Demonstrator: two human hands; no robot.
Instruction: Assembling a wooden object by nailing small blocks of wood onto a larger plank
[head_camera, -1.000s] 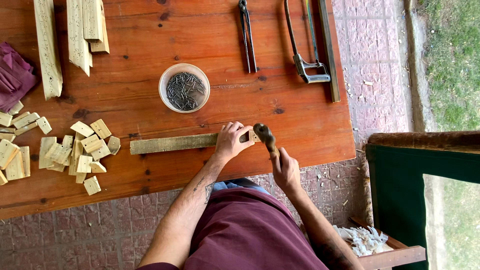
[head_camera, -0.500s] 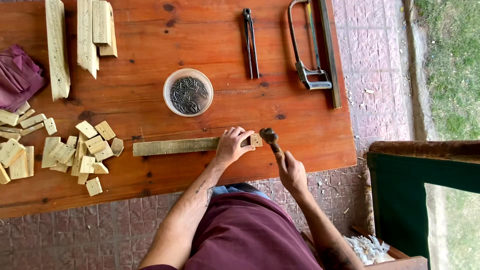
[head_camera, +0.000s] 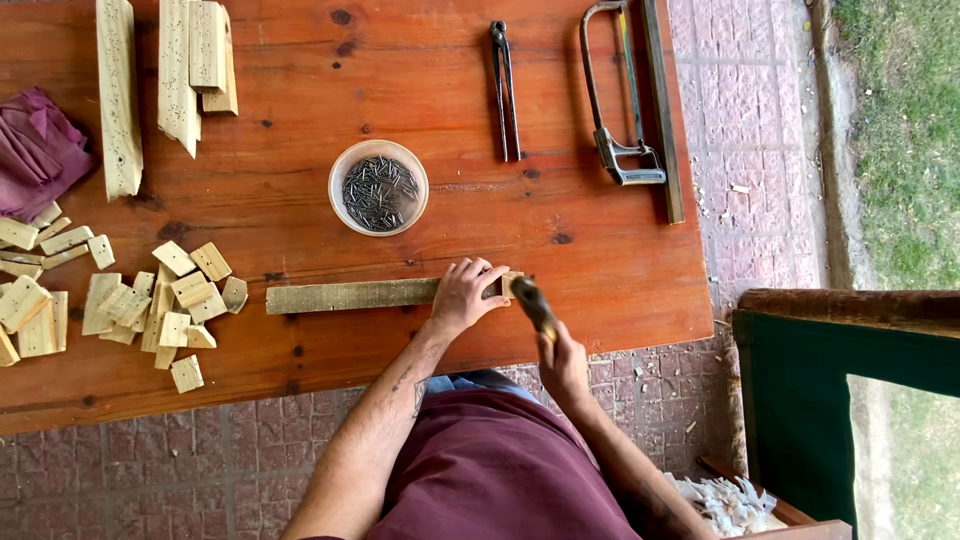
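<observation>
**Strip pinned, hammer at its end**

Left hand (head_camera: 468, 295) lies flat on the right end of a long wood strip (head_camera: 350, 296), fingers spread over it & pressing down; grip is a press, not a wrap, likely to keep the strip from sliding on the bench (head_camera: 560, 150). Right hand (head_camera: 563, 362) is closed round the handle of a hammer (head_camera: 533, 303), head sitting just beside the strip's end, right next to the left fingertips. Strip lies lengthwise near the bench's front edge, close to the body, so both hands reach it w/o stretching.

Bowl of nails (head_camera: 378, 186) sits just beyond the strip, w/in easy reach. Small cut wood blocks (head_camera: 165, 305) are heaped to the left, longer boards (head_camera: 185, 60) at the far left corner, purple cloth (head_camera: 35, 150) at the left edge. Pincers (head_camera: 505, 90) & a hacksaw (head_camera: 620, 110) lie well apart at the far side.
</observation>
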